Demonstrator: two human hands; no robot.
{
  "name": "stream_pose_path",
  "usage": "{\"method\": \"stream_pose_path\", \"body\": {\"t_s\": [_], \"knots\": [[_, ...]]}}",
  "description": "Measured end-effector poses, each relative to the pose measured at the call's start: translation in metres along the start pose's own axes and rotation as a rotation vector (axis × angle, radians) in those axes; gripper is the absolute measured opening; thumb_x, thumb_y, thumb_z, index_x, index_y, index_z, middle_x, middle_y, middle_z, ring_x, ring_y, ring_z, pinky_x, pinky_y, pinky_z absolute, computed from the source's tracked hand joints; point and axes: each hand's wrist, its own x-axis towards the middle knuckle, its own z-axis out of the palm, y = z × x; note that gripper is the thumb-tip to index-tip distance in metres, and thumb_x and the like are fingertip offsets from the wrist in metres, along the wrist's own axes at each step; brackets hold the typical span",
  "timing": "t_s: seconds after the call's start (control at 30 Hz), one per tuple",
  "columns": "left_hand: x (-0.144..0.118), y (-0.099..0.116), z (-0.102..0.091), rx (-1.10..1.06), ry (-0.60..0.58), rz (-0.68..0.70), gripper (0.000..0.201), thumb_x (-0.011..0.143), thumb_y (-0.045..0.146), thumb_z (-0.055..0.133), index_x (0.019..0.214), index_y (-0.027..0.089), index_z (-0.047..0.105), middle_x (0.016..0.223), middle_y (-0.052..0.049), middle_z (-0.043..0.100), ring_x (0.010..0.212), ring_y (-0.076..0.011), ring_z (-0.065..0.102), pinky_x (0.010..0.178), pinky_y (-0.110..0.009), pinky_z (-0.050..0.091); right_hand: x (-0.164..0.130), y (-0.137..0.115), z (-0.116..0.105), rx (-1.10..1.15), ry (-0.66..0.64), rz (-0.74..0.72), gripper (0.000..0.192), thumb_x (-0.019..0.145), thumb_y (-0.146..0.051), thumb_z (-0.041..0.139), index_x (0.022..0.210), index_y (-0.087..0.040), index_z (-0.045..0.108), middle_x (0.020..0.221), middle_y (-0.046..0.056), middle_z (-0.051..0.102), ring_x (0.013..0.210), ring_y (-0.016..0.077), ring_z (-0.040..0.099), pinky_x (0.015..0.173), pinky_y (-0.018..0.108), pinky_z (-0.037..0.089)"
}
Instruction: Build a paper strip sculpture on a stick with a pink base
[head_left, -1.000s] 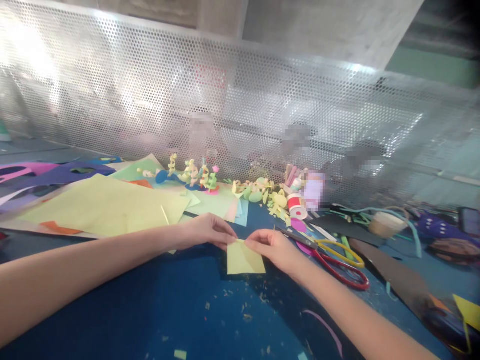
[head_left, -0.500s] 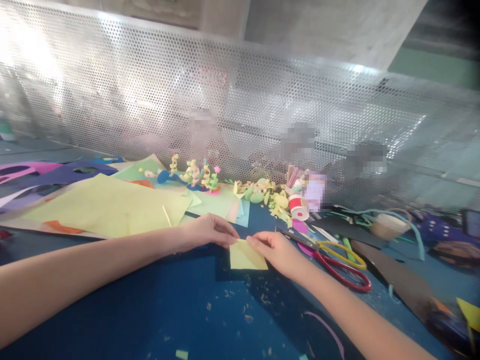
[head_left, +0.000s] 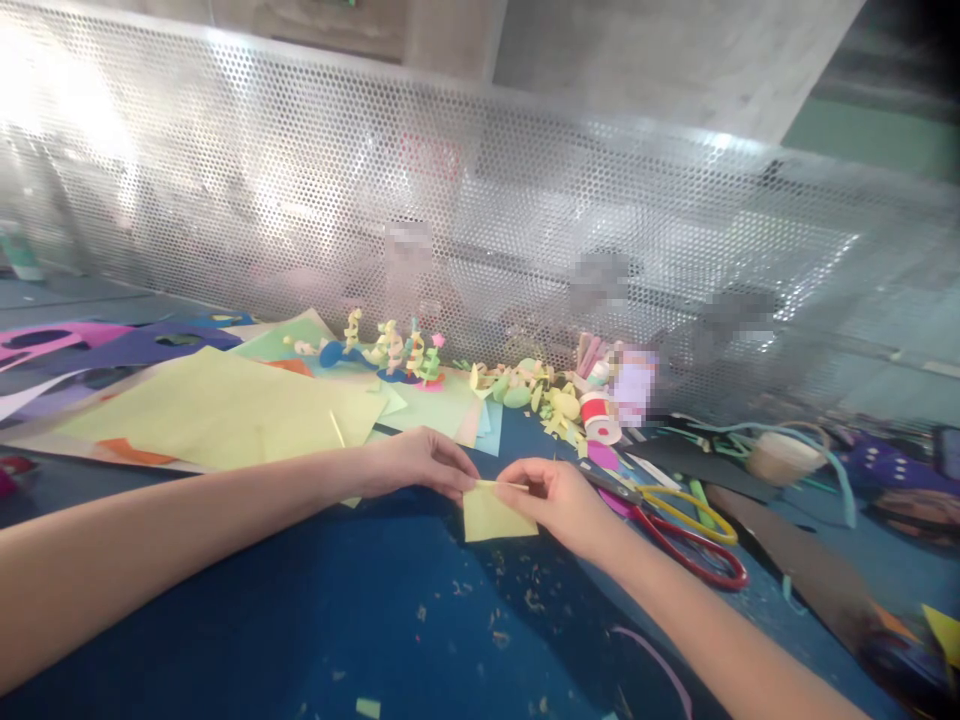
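From the head camera we see our left hand [head_left: 420, 462] and our right hand [head_left: 551, 495] meeting over a small yellow paper square [head_left: 491, 515] near the middle of the blue table [head_left: 300, 620]. Both hands pinch the square's far edge, the left at its left corner with thumb and forefinger closed on the paper, the right along the same edge with the fingers curled in. The far edge looks lifted and turned toward us, while the near part of the square lies low over the table; we cannot tell whether it touches the surface.

Just to the right of our right hand lie scissors [head_left: 675, 520] with red and yellow handles, blades pointing toward the hand. Behind our left hand large yellow paper sheets [head_left: 217, 410] spread over the table, with purple and pink sheets [head_left: 67, 345] farther left. Beyond the hands stand little curled paper figures [head_left: 390, 350] and a heap of yellow-green paper scraps [head_left: 525, 385], beside a red and white tape roll [head_left: 596, 412]. A perforated metal screen [head_left: 480, 220] closes off the far side of the table. Tiny paper bits [head_left: 495, 600] speckle the blue surface in front of us.
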Motion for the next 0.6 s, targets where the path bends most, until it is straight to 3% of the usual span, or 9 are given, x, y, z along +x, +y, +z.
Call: {"method": "stream_pose_path", "body": {"t_s": [0.3, 0.6], "knots": [[-0.0022, -0.0028, 0.0055, 0.027, 0.072, 0.069, 0.023, 0.065, 0.033, 0.074, 0.082, 0.017, 0.072, 0.065, 0.001, 0.067, 0.064, -0.012, 0.06, 0.07, -0.024, 0.047, -0.0016, -0.0025, 0.0007, -0.003, -0.038, 0.04, 0.032, 0.079, -0.047, 0.057, 0.069, -0.017, 0.066, 0.061, -0.001, 0.062, 0.056, 0.0141, 0.052, 0.052, 0.024, 0.037], [-0.0007, -0.002, 0.0021, -0.002, 0.016, 0.034, 0.027, 0.064, 0.036, 0.075, 0.083, 0.017, 0.071, 0.071, -0.002, 0.069, 0.068, -0.0142, 0.064, 0.075, -0.029, 0.049, 0.0007, 0.0003, 0.0008, 0.062, -0.032, 0.045, 0.032, 0.071, -0.048, 0.065, 0.078, -0.017, 0.068, 0.073, 0.003, 0.068, 0.065, 0.0167, 0.059, 0.061, 0.027, 0.044]]}}
